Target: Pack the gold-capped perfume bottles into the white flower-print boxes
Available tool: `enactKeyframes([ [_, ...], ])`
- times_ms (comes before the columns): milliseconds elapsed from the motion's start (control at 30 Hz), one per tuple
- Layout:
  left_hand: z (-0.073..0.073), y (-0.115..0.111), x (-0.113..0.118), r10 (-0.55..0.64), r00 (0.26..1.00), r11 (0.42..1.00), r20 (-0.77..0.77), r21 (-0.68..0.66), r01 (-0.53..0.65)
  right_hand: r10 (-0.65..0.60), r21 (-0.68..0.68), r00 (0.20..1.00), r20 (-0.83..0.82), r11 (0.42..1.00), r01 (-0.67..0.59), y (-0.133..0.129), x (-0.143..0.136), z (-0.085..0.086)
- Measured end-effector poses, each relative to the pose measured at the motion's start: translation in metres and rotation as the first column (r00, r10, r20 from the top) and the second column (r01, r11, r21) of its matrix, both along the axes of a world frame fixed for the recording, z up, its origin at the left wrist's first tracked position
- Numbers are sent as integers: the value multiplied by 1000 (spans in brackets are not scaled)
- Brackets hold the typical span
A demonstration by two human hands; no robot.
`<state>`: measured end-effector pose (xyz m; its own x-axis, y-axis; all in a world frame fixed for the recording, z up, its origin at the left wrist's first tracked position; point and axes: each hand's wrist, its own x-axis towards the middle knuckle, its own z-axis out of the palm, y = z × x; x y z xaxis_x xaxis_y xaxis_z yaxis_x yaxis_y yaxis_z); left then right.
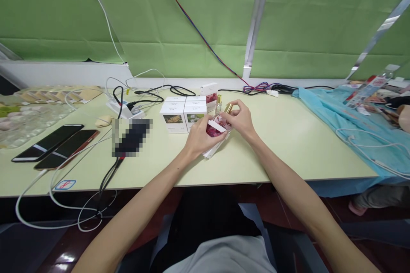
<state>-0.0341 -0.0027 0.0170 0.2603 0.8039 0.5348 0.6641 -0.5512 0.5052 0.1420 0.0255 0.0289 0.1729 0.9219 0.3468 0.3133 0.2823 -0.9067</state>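
Observation:
My left hand (200,137) is closed around a small flower-printed box (215,131) with a white flap, tilted over the table. At its upper end, my right hand (242,120) pinches a small gold-capped bottle (228,108); its lower part is hidden by the box and fingers. Just behind the hands stands another gold-capped glass vial (218,104). A white box with a raised lid and pink floral print (211,99) is behind that vial. Left of my hands, several closed white boxes with flower pictures (174,123) stand grouped together.
Two dark phones (65,147), a blurred-out dark device (133,137), a white power strip (126,110) and cables lie to the left. Clear plastic trays (35,121) are at far left. A blue sheet (346,123) with a plastic bottle (371,87) covers the right end.

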Motion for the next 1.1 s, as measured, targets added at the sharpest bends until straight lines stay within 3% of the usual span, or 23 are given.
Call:
enactKeyframes([
  [500,-1,1,0,-15,1000,999,21,46,14,45,-57,988,-146,997,-54,8,-1,-10],
  [867,-2,1,1,-8,1000,999,15,53,7,40,-203,970,-239,975,-90,5,-3,-3],
  [1100,-2,0,1,-25,999,998,29,56,23,61,-246,977,-205,963,-112,5,-4,-3],
])
